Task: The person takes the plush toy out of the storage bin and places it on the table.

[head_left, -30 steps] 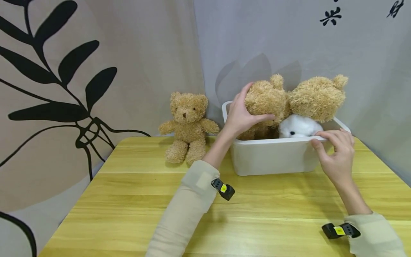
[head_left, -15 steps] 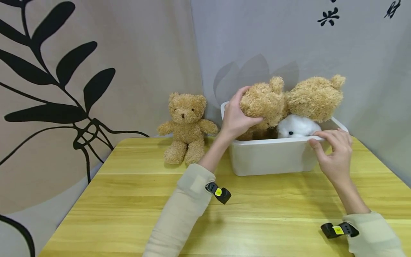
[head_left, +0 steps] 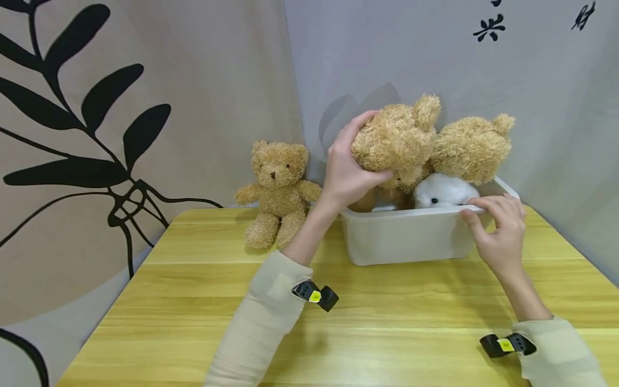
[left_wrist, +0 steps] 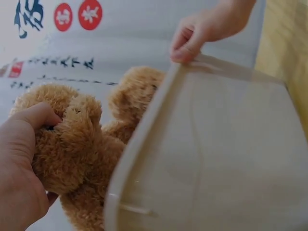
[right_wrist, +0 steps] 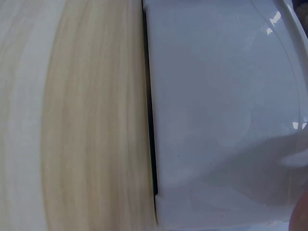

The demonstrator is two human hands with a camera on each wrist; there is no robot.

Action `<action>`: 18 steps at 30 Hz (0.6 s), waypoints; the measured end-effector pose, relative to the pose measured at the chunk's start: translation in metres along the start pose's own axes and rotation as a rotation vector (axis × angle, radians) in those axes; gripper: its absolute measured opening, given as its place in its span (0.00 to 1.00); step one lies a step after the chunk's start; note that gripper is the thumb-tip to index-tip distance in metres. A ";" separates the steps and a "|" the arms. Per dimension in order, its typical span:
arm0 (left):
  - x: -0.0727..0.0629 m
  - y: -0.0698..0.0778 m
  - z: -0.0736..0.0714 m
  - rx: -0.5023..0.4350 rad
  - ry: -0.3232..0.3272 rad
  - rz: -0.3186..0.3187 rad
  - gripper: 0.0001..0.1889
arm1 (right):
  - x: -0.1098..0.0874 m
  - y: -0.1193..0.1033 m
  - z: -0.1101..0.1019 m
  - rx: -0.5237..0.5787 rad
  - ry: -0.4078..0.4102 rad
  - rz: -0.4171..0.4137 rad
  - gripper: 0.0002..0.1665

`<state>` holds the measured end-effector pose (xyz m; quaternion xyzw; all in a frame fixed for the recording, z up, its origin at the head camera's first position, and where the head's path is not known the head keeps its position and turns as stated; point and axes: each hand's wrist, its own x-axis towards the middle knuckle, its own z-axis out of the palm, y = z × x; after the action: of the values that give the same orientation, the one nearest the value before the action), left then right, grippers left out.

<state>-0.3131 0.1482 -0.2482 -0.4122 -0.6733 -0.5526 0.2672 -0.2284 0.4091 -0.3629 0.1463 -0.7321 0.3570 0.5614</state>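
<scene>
My left hand (head_left: 349, 171) grips the head of a shaggy tan teddy bear (head_left: 396, 142), its thumb across the front of the face. In the left wrist view that bear (left_wrist: 72, 144) leans at the rim of a white plastic bin (head_left: 406, 239), its lower body hidden by the wall. My right hand (head_left: 500, 231) pinches the bin's front rim near the right corner. Inside the bin, a second tan teddy bear (head_left: 471, 148) faces away, and a white plush toy (head_left: 442, 191) with a dark eye peeks over the rim.
A smaller tan teddy bear (head_left: 278, 188) sits upright on the wooden table (head_left: 193, 301), left of the bin. Behind the table hangs a pale cloth (head_left: 232, 97) with black leaf prints and characters. Black wrist cameras sit on both sleeves.
My left hand first shifts slightly left and down on the bear's head, then lifts the bear higher out of the bin. The right hand keeps its hold on the rim.
</scene>
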 end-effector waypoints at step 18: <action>0.020 0.038 -0.045 -0.152 0.235 0.338 0.43 | -0.001 0.004 0.000 0.009 -0.002 0.003 0.44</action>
<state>-0.2956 0.1115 -0.2006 -0.4708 -0.5154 -0.5934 0.4008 -0.2301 0.4116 -0.3650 0.1481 -0.7314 0.3610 0.5593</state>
